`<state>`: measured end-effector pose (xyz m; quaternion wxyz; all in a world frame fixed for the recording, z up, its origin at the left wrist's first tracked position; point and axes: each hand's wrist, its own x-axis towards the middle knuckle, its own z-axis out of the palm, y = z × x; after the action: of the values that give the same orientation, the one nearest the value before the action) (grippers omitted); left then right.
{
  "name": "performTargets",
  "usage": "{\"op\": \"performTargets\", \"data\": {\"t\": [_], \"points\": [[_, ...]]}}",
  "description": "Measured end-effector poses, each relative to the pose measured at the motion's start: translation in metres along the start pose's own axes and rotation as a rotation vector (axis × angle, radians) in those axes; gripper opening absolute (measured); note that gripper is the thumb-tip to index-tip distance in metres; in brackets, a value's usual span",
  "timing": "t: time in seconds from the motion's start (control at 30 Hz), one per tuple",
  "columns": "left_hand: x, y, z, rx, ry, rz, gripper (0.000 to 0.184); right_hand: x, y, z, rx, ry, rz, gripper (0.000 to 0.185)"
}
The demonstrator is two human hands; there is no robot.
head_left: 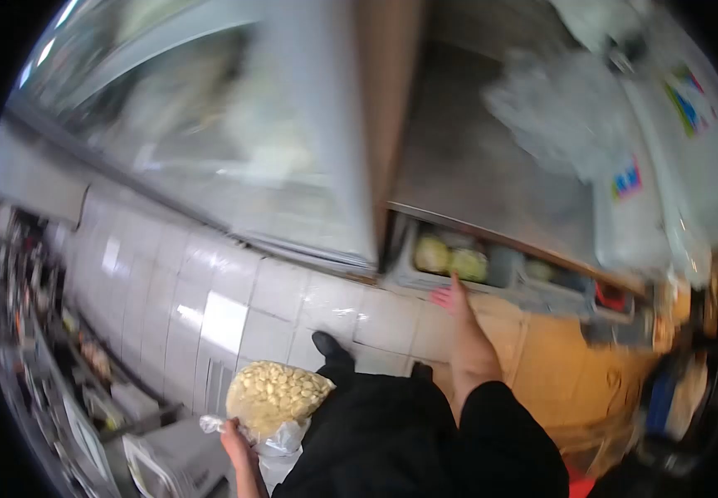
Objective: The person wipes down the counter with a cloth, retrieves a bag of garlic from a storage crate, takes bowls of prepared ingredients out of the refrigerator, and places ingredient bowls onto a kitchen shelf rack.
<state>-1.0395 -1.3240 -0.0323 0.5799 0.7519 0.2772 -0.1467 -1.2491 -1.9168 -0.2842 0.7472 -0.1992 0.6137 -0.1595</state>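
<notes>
Low on the left, my left hand (pixel 237 444) is closed on the gathered neck of a clear plastic bag (pixel 280 397). Pale cream pieces that look like peeled garlic cloves fill it, and the bag hangs beside my leg. My right hand (pixel 450 297) is empty, with its fingers apart, reaching out in front of me. Just beyond it is a grey bin (pixel 409 270) under the metal table, holding round pale-green vegetables (pixel 468 264) that look like cabbages. Whether the hand touches the bin's edge I cannot tell.
A glass-doored cabinet (pixel 293 158), blurred, stands ahead on the left. The steel table (pixel 492 178) carries a clump of clear plastic bags (pixel 550 112) and white packages (pixel 666 166). Shelving with kitchen goods (pixel 52 315) lines the far left, near a grey container (pixel 176 456). Tiled floor (pixel 276 290) lies between.
</notes>
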Motion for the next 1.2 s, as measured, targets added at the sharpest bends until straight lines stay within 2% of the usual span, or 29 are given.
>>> {"op": "performTargets", "data": {"t": [0.03, 0.07, 0.1, 0.13, 0.17, 0.2, 0.23, 0.27, 0.3, 0.33, 0.43, 0.5, 0.57, 0.67, 0.8, 0.9, 0.93, 0.97, 1.0, 1.03, 1.07, 1.1, 1.17, 1.2], "points": [[0.000, 0.007, -0.007, -0.035, 0.048, -0.060, 0.021, -0.015, -0.015, 0.018, -0.442, 0.012, -0.080, 0.071], [0.010, 0.000, -0.024, -0.087, 0.110, -0.086, 0.023, -0.009, -0.015, 0.041, -0.741, -0.065, -0.178, 0.069], [0.026, -0.014, -0.029, -0.139, 0.181, -0.119, 0.025, 0.005, -0.010, 0.051, -0.860, -0.271, -0.157, 0.065], [0.041, -0.022, -0.043, -0.198, 0.225, -0.167, 0.027, 0.002, 0.007, 0.068, -0.887, -0.215, -0.032, 0.059], [0.056, -0.029, -0.060, -0.256, 0.263, -0.215, 0.029, 0.006, 0.027, 0.070, -1.012, -0.317, 0.024, 0.060], [0.064, -0.038, -0.069, -0.328, 0.347, -0.220, 0.029, -0.004, 0.042, 0.075, -1.183, -0.341, 0.077, 0.049], [0.078, -0.041, -0.088, -0.377, 0.334, -0.201, 0.031, 0.009, 0.068, 0.066, -1.223, -0.403, 0.162, 0.041], [0.088, -0.041, -0.104, -0.418, 0.321, -0.177, 0.032, 0.006, 0.093, 0.074, -1.386, -0.219, 0.221, 0.036], [0.094, -0.039, -0.120, -0.470, 0.397, -0.177, 0.032, -0.001, 0.110, 0.077, -1.396, -0.154, 0.302, 0.037], [0.104, -0.020, -0.141, -0.504, 0.434, -0.190, 0.031, -0.031, 0.114, 0.074, -1.161, -0.551, 0.168, 0.031], [0.108, 0.000, -0.142, -0.608, 0.572, -0.156, 0.029, -0.040, 0.130, 0.163, -1.396, -0.378, 0.259, 0.030], [0.132, 0.023, -0.182, -0.672, 0.632, -0.077, 0.027, -0.064, 0.147, 0.243, -1.440, -0.337, 0.254, 0.029], [0.173, 0.043, -0.236, -0.661, 0.655, -0.115, 0.025, -0.076, 0.167, 0.332, -1.459, -0.324, 0.222, 0.028], [0.223, 0.066, -0.265, -0.716, 0.711, -0.088, 0.023, -0.061, 0.187, 0.449, -1.451, -0.317, 0.146, 0.028], [0.307, 0.111, -0.312, -0.726, 0.812, -0.110, 0.020, -0.001, 0.238, 0.627, -1.438, -0.357, 0.060, 0.027], [0.373, 0.149, -0.346, -0.715, 0.843, -0.150, 0.019, 0.072, 0.298, 0.786, -1.401, -0.444, 0.007, 0.026], [0.391, 0.159, -0.356, -0.703, 0.842, -0.190, 0.020, 0.090, 0.325, 0.859, -1.733, -0.571, -0.021, 0.024], [0.411, 0.172, -0.365, -0.707, 0.849, -0.203, 0.020, 0.035, 0.362, 0.930, -1.601, -0.614, -0.170, 0.025], [0.435, 0.185, -0.375, -0.740, 0.931, -0.148, 0.020, 0.008, 0.391, 0.997, -1.542, -0.799, -0.144, 0.025], [0.458, 0.197, -0.388, -0.772, 1.011, -0.096, 0.020, -0.025, 0.430, 1.066, -1.537, -0.812, -0.193, 0.023], [0.480, 0.207, -0.403, -0.758, 1.032, -0.065, 0.020, -0.057, 0.463, 1.131, -1.652, -0.964, -0.290, 0.024], [0.497, 0.228, -0.415, -0.744, 1.047, -0.046, 0.020, -0.090, 0.503, 1.188, -1.693, -0.984, -0.385, 0.020], [0.541, 0.276, -0.438, -0.826, 1.104, 0.027, 0.018, -0.146, 0.582, 1.290, -1.656, -1.273, -0.376, 0.021], [0.567, 0.293, -0.450, -0.841, 1.098, 0.004, 0.018, -0.189, 0.616, 1.328, -1.678, -1.230, -0.339, 0.026]]}}
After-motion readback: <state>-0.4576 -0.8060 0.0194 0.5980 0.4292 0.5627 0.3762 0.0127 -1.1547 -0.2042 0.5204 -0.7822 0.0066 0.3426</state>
